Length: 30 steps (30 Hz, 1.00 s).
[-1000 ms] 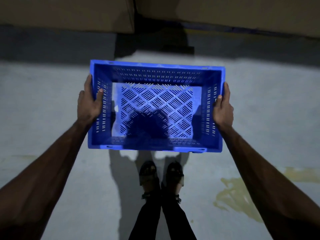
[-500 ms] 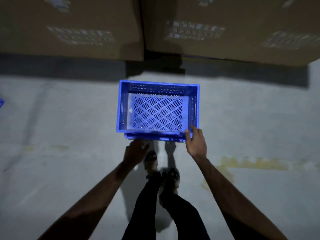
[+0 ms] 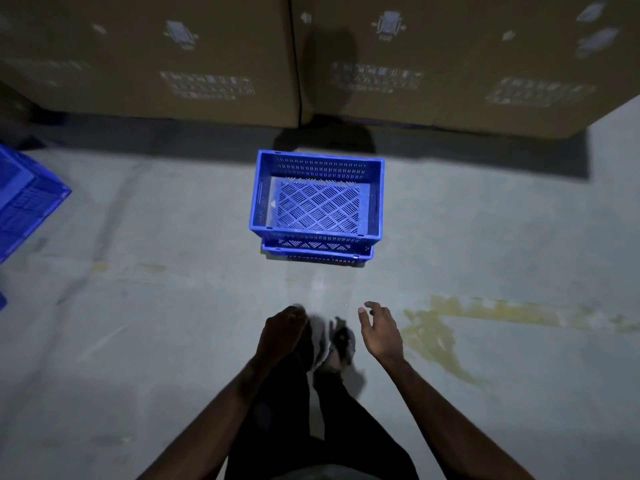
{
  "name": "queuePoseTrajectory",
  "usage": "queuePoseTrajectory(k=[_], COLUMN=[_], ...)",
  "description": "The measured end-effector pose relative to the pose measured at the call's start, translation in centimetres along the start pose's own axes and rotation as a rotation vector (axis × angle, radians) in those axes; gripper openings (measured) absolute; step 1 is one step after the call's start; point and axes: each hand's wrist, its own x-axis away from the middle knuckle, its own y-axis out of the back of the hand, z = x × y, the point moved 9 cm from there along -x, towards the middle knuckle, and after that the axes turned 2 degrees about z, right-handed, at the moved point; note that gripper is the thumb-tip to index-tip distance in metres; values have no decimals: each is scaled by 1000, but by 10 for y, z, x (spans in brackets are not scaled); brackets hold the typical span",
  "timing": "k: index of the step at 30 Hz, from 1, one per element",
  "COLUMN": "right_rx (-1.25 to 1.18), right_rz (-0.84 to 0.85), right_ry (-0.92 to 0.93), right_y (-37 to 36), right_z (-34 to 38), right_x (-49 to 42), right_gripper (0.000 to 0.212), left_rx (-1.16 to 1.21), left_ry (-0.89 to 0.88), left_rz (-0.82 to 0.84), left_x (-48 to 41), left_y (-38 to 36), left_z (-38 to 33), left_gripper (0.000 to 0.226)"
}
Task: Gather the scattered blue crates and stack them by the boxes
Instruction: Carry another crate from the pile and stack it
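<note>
Grey concrete floor (image 3: 166,358) fills the dim view, with a yellowish stain (image 3: 436,337) spread across it on the right. Nearest the camera, the person's legs in dark trousers (image 3: 311,427) run up from the bottom edge to two blurred feet in dark sandals (image 3: 341,341).

Both bare forearms reach forward above the legs. The left hand (image 3: 282,332) hangs with its back to the camera and its fingers loosely curled under, and it holds nothing. The right hand (image 3: 382,332) is beside it, just past the feet, with thumb and fingers relaxed and a little spread, and it is empty too. Neither hand touches a crate. A strip of bare floor lies between the hands and the stack.

Beyond that strip, the top blue crate (image 3: 317,202) sits upright on the lower blue crate (image 3: 317,253), of which only the near wall and rim show below it. The top crate's lattice bottom and slotted walls are visible, and nothing lies in it. The stack stands on the floor close in front of the boxes, at the seam between them, apart from them across a band of shadow.

At the far left edge, another blue crate (image 3: 24,202) is cut off by the frame, well apart from the stack.

Farthest back, the left cardboard box (image 3: 149,57) and the right cardboard box (image 3: 467,57) stand side by side, with pale printed labels too blurred to read. A dark shadow falls over the seam.
</note>
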Motion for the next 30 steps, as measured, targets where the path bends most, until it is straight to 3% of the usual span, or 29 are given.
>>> queuePoseTrajectory(k=[9, 16, 22, 25, 30], right_rx=[53, 31, 152, 283, 470], right_rz=[21, -89, -201, -282, -430], right_ry=[-3, 78, 247, 370, 469], right_y=[-26, -78, -127, -136, -137], right_z=[2, 36, 44, 46, 48], right_x=[-50, -161, -259, -309, -362], right_gripper=[35, 34, 38, 39, 44], left_rx=[-64, -104, -522, -644, -703], left_ry=[20, -203, -462, -401, -452], left_rz=[96, -93, -378, -256, -351], left_x=[-47, -179, -282, -347, -403], left_y=[-21, -3, -13, -34, -52], left_z=[34, 41, 53, 63, 62], left_gripper=[19, 23, 32, 51, 61])
